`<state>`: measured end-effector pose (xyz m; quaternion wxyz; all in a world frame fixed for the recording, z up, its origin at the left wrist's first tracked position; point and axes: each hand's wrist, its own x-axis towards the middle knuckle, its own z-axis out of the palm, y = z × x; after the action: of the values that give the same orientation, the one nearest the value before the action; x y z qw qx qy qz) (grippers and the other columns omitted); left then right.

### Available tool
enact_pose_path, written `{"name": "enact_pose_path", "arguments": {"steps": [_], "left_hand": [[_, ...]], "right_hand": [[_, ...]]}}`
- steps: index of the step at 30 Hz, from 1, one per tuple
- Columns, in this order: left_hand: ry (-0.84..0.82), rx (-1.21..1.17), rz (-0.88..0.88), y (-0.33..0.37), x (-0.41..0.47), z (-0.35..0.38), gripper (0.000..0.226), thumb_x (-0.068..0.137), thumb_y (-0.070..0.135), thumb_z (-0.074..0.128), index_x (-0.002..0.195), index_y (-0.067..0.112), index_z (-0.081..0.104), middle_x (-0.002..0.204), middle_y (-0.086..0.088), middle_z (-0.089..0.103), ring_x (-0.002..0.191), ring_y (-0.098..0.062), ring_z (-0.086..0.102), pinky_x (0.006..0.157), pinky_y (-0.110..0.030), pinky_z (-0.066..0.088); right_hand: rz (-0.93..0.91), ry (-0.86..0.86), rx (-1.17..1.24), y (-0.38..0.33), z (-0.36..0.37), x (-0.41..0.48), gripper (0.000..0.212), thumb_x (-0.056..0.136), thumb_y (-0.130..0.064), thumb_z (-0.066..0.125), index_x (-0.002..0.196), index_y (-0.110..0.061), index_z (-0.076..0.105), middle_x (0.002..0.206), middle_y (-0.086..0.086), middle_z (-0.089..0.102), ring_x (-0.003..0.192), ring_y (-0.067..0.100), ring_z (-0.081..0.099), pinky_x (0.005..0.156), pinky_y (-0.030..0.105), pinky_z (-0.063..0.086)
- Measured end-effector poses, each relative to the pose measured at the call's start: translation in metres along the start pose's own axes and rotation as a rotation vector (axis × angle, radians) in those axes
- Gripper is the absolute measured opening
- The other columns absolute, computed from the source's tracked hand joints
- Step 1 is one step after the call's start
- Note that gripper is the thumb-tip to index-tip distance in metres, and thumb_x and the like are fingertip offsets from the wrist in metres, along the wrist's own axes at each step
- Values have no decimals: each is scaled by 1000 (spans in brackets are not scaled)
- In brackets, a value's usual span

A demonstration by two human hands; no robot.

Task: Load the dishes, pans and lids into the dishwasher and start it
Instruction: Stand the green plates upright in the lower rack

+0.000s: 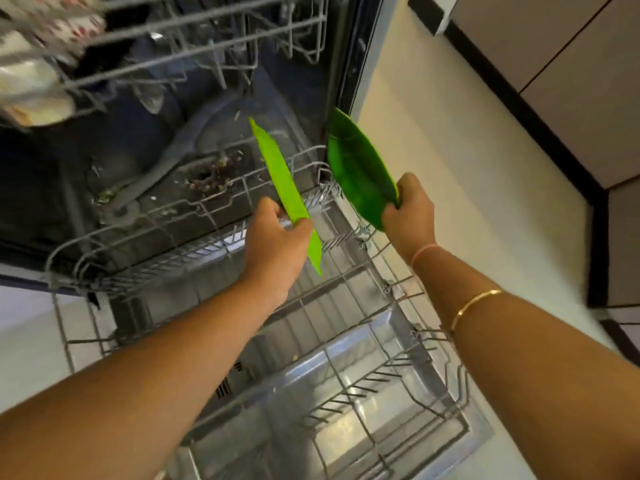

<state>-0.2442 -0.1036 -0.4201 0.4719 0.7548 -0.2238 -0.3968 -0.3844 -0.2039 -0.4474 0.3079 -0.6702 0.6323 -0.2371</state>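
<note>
Two green plates are going in at once! The left hand (pixel 273 237) pinches the lighter plate (pixel 278 169) at its near rim, thumb on one face and fingers curled on the other, and the plate stands on edge, seen as a thin sliver. Its long line runs from the hand away into the dishwasher, leaning a little to the left. The right hand (pixel 410 216) clamps the darker plate (pixel 356 161) by its near edge too. That one is tilted with its hollow face turned inward, and its far rim points at the machine's right wall. Both hang just above the back of the pulled-out lower rack (pixel 194 251), not yet seated between the tines. I'd say they are thin plastic: light, stiff, unlikely to chip, perhaps slick if wet, so a rim pinch suits them. Each should drop upright into a slot. The upper rack (pixel 180 32) already carries pale dishes (pixel 34 91), blurred from here.
</note>
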Motion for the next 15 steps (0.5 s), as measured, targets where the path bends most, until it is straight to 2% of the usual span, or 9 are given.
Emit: {"name": "enact_pose_path", "arguments": {"steps": [3,5,7,9,12,15], "left_hand": [[19,-27,37,-7,7,5,18,60,27,54,69,25,39,75,2,52,84,-38,62,73,-57,53],[27,-28,65,-11,7,7,16,63,25,55,69,26,40,75,2,53,79,-35,62,70,-56,54],[37,-21,88,-15,7,9,20,70,18,58,70,25,39,73,0,53,70,-29,59,66,-56,53],[32,-29,110,-18,7,11,24,76,11,58,71,25,39,75,-4,54,69,-24,55,66,-56,53],[16,-65,117,-21,9,14,26,78,7,57,73,24,39,80,-11,54,67,-21,50,64,-55,50],[9,-86,120,-22,9,17,21,72,14,56,72,23,38,77,-9,53,65,-20,47,61,-52,50]], "right_hand": [[-55,19,4,6,7,8,14,81,9,43,86,-4,42,69,3,45,71,26,44,59,32,32],[-97,20,-5,10,13,8,11,81,8,44,88,1,44,76,12,52,73,33,49,62,39,38],[-115,-7,-34,17,20,5,14,79,8,45,85,-3,41,78,19,53,71,35,49,58,37,34],[-98,-38,-60,23,28,1,21,79,9,43,85,-10,37,75,16,50,68,31,46,58,31,27],[-35,-49,-54,27,38,-2,23,80,10,41,87,-11,36,76,11,49,67,26,44,59,28,29],[80,-22,1,36,46,-5,21,80,10,40,86,-10,36,67,4,42,63,24,38,56,28,24]]}}
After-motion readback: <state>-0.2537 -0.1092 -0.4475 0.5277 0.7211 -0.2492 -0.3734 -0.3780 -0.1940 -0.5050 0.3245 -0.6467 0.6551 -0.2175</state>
